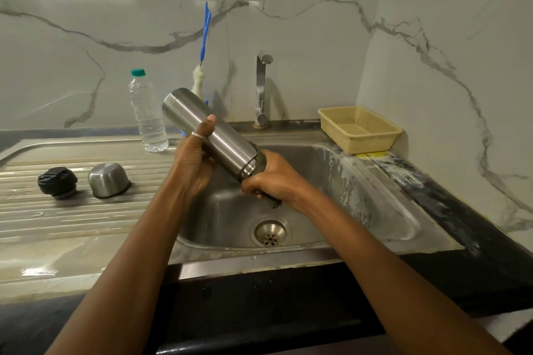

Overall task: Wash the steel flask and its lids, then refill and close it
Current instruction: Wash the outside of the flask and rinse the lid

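Head view: your left hand [193, 164] has its fingers wrapped round the steel flask [210, 135] mid-body, thumb on top. The flask is tilted over the sink [331, 170], base toward 10 o'clock, mouth toward 4 o'clock. Your right hand [274, 179] fingers clench a dark scrub pad [272, 203] at the mouth end. Black inner lid [57, 183] and steel cup lid [109, 179] rest on the bench [72, 228] at 9 o'clock of the flask.

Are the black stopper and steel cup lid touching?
Apart. Head view shows bare drainboard between the black stopper and steel cup lid.
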The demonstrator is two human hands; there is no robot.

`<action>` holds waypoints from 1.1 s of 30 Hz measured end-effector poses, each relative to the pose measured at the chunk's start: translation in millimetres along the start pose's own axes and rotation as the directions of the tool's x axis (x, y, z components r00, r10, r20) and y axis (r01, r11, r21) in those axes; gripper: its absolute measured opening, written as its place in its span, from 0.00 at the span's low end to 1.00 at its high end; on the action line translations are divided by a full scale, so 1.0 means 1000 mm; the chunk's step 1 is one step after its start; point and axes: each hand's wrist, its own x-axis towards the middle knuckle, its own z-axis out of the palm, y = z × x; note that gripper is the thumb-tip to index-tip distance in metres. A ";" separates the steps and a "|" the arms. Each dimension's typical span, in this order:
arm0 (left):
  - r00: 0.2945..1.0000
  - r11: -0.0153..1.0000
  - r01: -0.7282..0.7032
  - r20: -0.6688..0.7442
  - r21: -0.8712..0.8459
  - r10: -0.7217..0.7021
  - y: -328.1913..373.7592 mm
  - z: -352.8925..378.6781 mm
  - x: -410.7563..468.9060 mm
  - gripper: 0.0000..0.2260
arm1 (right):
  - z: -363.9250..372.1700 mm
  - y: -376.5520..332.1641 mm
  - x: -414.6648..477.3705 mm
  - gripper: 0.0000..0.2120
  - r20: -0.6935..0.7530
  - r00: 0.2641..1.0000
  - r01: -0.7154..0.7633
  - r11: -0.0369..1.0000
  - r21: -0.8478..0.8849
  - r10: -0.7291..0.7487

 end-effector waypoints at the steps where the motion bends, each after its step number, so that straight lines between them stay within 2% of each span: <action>1: 1.000 1.000 0.012 0.004 0.028 -0.012 -0.002 0.002 0.000 0.15 | 0.002 0.001 0.002 0.30 -0.088 0.995 0.032 0.991 -0.133 -0.044; 3: 0.999 0.992 0.052 -0.008 0.117 -0.051 -0.007 0.007 0.000 0.17 | 0.007 0.008 0.007 0.34 -0.219 0.949 0.111 0.891 -0.441 -0.227; 4: 0.997 0.987 0.068 -0.034 0.146 -0.064 -0.010 0.009 -0.002 0.19 | 0.010 0.012 0.010 0.35 -0.233 0.918 0.142 0.815 -0.561 -0.320; 5: 0.995 0.985 0.080 -0.072 0.150 -0.070 -0.013 0.010 -0.003 0.21 | 0.012 0.016 0.012 0.36 -0.228 0.896 0.162 0.759 -0.631 -0.381; 7: 0.988 0.986 0.088 -0.138 0.140 -0.069 -0.016 0.009 -0.003 0.25 | 0.013 0.019 0.014 0.36 -0.203 0.906 0.151 0.734 -0.662 -0.370; 8: 0.986 0.986 0.081 -0.155 0.145 -0.059 -0.016 0.008 -0.003 0.24 | 0.013 0.017 0.014 0.35 -0.189 0.933 0.128 0.773 -0.621 -0.307; 9: 0.987 0.986 0.070 -0.156 0.154 -0.046 -0.015 0.006 -0.004 0.20 | 0.012 0.013 0.012 0.33 -0.165 0.965 0.094 0.857 -0.507 -0.204; 10: 0.989 0.986 0.059 -0.143 0.157 -0.036 -0.015 0.005 -0.004 0.17 | 0.009 0.008 0.010 0.31 -0.105 0.991 0.048 0.955 -0.294 -0.082; 11: 0.993 0.986 0.049 -0.118 0.162 -0.030 -0.013 0.003 -0.005 0.16 | 0.006 0.005 0.007 0.27 -0.001 1.000 -0.029 0.999 -0.031 0.029; 12: 0.996 0.985 0.039 -0.084 0.167 -0.025 -0.011 0.002 -0.005 0.16 | 0.003 0.004 0.006 0.25 0.097 0.992 -0.101 0.980 0.172 0.085; 13: 0.999 0.985 0.036 -0.047 0.171 -0.028 -0.008 0.003 -0.006 0.18 | 0.000 0.004 0.004 0.24 0.150 0.984 -0.131 0.953 0.273 0.092; 14: 0.999 0.984 0.036 -0.014 0.173 -0.034 -0.006 0.004 -0.007 0.21 | -0.002 0.004 0.004 0.24 0.153 0.985 -0.127 0.949 0.290 0.085; 16: 0.998 0.983 0.054 0.013 0.174 -0.057 -0.001 0.006 -0.007 0.24 | -0.002 0.003 0.003 0.25 0.042 0.998 -0.054 0.986 0.158 0.048; 18: 0.996 0.980 0.087 -0.022 0.177 -0.085 0.000 0.011 -0.008 0.23 | 0.002 0.004 0.003 0.30 -0.147 0.986 0.045 0.982 -0.184 -0.073; 20: 0.992 0.978 0.110 -0.088 0.177 -0.095 -0.004 0.014 -0.009 0.25 | 0.006 0.013 0.005 0.35 -0.224 0.929 0.137 0.836 -0.531 -0.295; 22: 0.985 0.982 0.105 -0.154 0.159 -0.080 -0.009 0.012 -0.010 0.29 | 0.010 0.019 0.006 0.35 -0.175 0.887 0.198 0.695 -0.691 -0.427; 23: 0.983 0.984 0.097 -0.169 0.150 -0.072 -0.010 0.010 -0.010 0.30 | 0.011 0.020 0.006 0.35 -0.155 0.886 0.201 0.663 -0.721 -0.437; 24: 0.984 0.986 0.091 -0.167 0.143 -0.067 -0.010 0.007 -0.011 0.30 | 0.012 0.019 0.005 0.35 -0.142 0.902 0.196 0.677 -0.710 -0.409; 25: 0.987 0.987 0.085 -0.150 0.139 -0.064 -0.010 0.004 -0.011 0.29 | 0.012 0.015 0.003 0.35 -0.135 0.932 0.177 0.748 -0.640 -0.337; 26: 0.991 0.987 0.080 -0.122 0.136 -0.064 -0.010 0.001 -0.011 0.28 | 0.010 0.010 0.000 0.33 -0.120 0.966 0.144 0.861 -0.488 -0.229; 27: 0.995 0.987 0.068 -0.088 0.146 -0.055 -0.009 -0.001 -0.012 0.25 | 0.007 0.005 -0.003 0.29 -0.060 0.993 0.084 0.962 -0.260 -0.103; 28: 0.997 0.986 0.055 -0.056 0.160 -0.047 -0.007 -0.002 -0.013 0.23 | 0.003 0.002 -0.004 0.25 0.033 0.999 0.017 0.999 -0.032 -0.016; 29: 0.999 0.984 0.044 -0.026 0.173 -0.040 -0.005 -0.001 -0.013 0.21 | 0.000 0.000 -0.006 0.22 0.097 0.995 -0.024 0.994 0.111 0.013; 31: 0.999 0.981 0.039 0.005 0.188 -0.040 -0.002 0.001 -0.012 0.23 | -0.003 -0.001 -0.007 0.21 0.094 0.996 -0.021 0.990 0.142 0.008; 33: 0.998 0.977 0.063 -0.019 0.204 -0.060 0.001 0.006 -0.010 0.19 | 0.000 -0.001 -0.005 0.24 -0.053 0.998 0.037 0.995 -0.091 -0.042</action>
